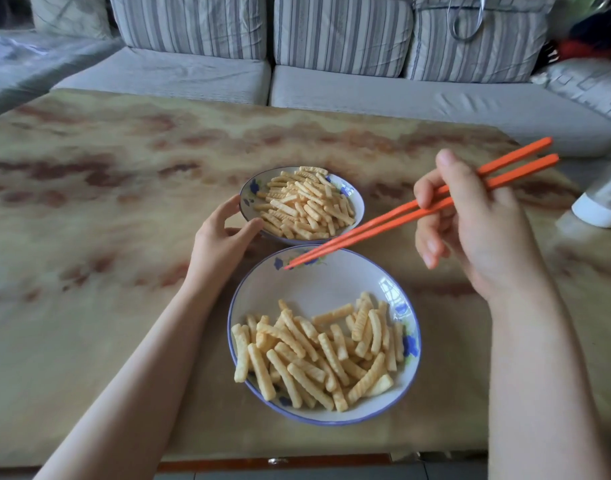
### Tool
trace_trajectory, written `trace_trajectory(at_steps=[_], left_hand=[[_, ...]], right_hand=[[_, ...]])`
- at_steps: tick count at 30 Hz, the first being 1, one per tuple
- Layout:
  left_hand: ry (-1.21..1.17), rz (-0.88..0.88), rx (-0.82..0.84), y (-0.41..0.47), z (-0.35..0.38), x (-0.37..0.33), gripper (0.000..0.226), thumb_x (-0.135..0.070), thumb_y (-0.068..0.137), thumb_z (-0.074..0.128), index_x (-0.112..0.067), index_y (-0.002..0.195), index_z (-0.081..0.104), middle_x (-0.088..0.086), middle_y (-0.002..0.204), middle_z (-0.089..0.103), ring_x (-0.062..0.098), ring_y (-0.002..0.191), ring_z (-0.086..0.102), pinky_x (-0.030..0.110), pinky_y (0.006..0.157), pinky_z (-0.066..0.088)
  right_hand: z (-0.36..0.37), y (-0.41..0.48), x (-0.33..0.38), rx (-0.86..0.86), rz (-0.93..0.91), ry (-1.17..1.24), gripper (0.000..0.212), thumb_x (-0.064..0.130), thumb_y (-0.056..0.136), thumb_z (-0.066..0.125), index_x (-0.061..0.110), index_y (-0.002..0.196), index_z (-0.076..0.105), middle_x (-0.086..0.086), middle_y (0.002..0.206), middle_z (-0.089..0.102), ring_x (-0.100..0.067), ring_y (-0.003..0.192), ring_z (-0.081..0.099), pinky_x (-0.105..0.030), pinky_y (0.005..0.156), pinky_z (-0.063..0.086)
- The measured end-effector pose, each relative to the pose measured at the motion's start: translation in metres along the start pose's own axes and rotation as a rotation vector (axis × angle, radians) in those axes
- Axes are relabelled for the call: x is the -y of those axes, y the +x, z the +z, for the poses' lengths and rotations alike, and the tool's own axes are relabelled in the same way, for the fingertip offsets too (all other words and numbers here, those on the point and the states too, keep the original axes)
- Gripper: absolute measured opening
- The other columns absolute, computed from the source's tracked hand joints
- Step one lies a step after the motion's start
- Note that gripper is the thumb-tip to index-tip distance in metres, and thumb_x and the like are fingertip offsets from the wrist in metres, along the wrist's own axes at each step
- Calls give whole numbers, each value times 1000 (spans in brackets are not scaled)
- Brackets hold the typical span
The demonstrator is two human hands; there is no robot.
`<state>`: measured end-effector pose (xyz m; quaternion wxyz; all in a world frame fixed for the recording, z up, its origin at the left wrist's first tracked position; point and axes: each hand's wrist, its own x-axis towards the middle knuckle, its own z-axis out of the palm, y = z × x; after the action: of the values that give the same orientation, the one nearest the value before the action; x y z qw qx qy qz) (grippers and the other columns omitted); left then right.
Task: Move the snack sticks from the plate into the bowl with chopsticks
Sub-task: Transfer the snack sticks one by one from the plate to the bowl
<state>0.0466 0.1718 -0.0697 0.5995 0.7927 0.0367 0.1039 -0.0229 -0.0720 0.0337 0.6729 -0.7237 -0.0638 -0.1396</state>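
Table [89, 237]: chopsticks [401, 216] tips over plate [325, 282] far rim, nr bowl [248, 188].

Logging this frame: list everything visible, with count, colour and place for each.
bowl: one, white with blue rim and flowers, far side of the plate, on the table
plate: one, white with blue rim, nearest the person
bowl sticks: a heap, pale yellow, filling the bowl
plate sticks: a heap, pale yellow, on the near half of the plate
chopsticks: one pair, orange, tips over the plate's far rim, holding nothing
table: one, marbled beige and brown
sofa: one, grey with striped back cushions, behind the table
container: one, white, at the right edge, partly cut off
left hand: holds the bowl's near-left rim
right hand: grips the chopsticks
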Motion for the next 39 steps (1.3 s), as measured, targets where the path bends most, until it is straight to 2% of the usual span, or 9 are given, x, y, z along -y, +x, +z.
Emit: trace_trajectory(at_steps=[2, 6, 10, 13, 17, 23, 28, 35, 39], left_hand=[[-3, 0, 1, 1, 0, 1, 47, -24, 89, 68, -28, 135, 57, -8, 111, 72, 10, 80, 72, 25, 80, 57], [1, 25, -2, 0, 0, -1, 47, -23, 90, 67, -26, 136, 57, -14, 116, 68, 3, 78, 70, 10, 69, 52], [-7, 23, 0, -1, 0, -2, 46, -21, 91, 66, -25, 136, 57, -27, 100, 63, -11, 67, 65, 3, 60, 45], [-11, 17, 1, 0, 0, 0, 46, -22, 91, 67, -26, 136, 57, -19, 105, 68, -1, 71, 69, 9, 63, 51], [-11, 13, 8, 1, 1, 2, 47, -24, 90, 68, -28, 136, 57, -8, 121, 69, 14, 85, 73, 22, 73, 57], [-26, -1, 10, 2, 0, 4, 46, -23, 89, 68, -28, 134, 57, -4, 113, 72, 15, 82, 73, 25, 76, 58], [-40, -10, 4, 2, 1, 3, 44, -22, 90, 67, -29, 133, 58, -3, 96, 75, 11, 71, 71, 17, 69, 55], [-38, 16, 0, 0, 1, 0, 46, -19, 91, 66, -24, 135, 57, -9, 112, 70, -3, 66, 67, 5, 58, 46], [-38, 10, 0, 0, 1, 1, 46, -22, 90, 67, -26, 135, 57, -11, 106, 72, 10, 76, 72, 12, 65, 53]], right_hand=[[-3, -4, 4, 69, 34, -59, 45, 32, 102, 37, 11, 64, 49, -5, 35, 39, -21, 26, 39, -22, 36, 23], [-2, -7, 3, 160, 77, -76, 45, 34, 101, 38, 10, 65, 48, -6, 34, 39, -20, 26, 39, -24, 36, 25], [0, -7, 3, 198, 96, -58, 45, 36, 99, 40, 12, 62, 50, -7, 36, 39, -19, 26, 39, -26, 37, 24], [2, -6, 1, 206, 104, -70, 46, 35, 100, 40, 13, 62, 51, -8, 37, 40, -20, 27, 40, -22, 36, 26], [6, -4, -1, 139, 91, -77, 47, 33, 102, 38, 12, 61, 50, -6, 36, 40, -20, 27, 41, -27, 38, 28], [5, 1, 2, -136, 0, 156, 45, 25, 104, 38, 13, 61, 48, -2, 57, 49, -14, 28, 39, -28, 36, 26], [22, 8, -2, -364, -65, 231, 45, 23, 105, 34, 13, 63, 46, 3, 39, 49, -13, 28, 44, -37, 44, 24], [57, 18, -32, -274, -77, 129, 45, 31, 104, 36, 12, 66, 52, -4, 42, 52, -23, 36, 54, -19, 37, 32], [59, 19, -35, -206, -77, 66, 44, 28, 105, 36, 12, 68, 53, -2, 46, 54, -20, 36, 55, -21, 36, 32]])
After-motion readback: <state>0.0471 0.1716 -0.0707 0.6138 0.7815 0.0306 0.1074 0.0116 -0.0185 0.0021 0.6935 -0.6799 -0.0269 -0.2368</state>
